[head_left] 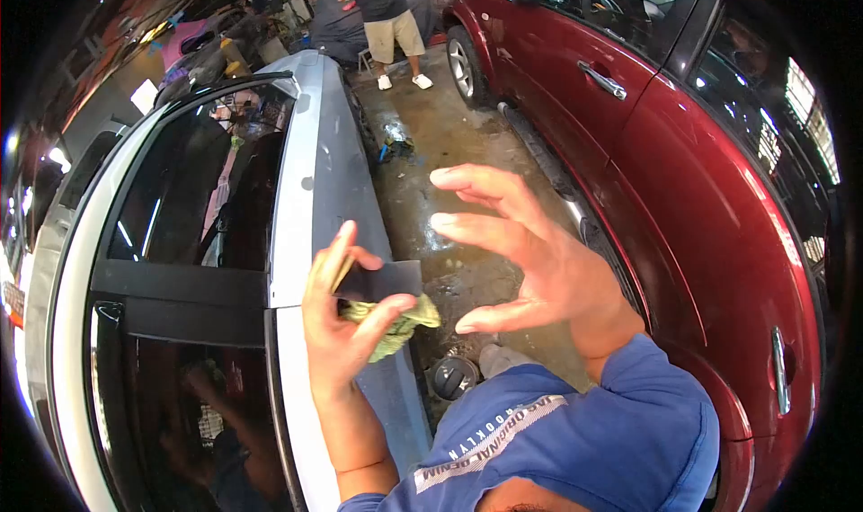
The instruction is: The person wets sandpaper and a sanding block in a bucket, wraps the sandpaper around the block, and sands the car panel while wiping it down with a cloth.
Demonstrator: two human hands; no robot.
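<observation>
My left hand (346,305) holds a dark, flat rectangular piece (387,281) between its thumb and fingers. A crumpled yellow-green cloth (404,328) hangs under that piece, against the same hand. Both are just beside the grey-blue side of the white car (346,170). To the right, my right hand (521,251) is raised over the floor with its fingers spread and curved, and nothing is in it. The two hands are apart.
A dark red car (620,170) stands along the right. Wet floor (431,179) lies between the cars, with a small dark and blue item (395,149) on it. A round black object (454,376) is near my body. Another person (387,26) stands ahead.
</observation>
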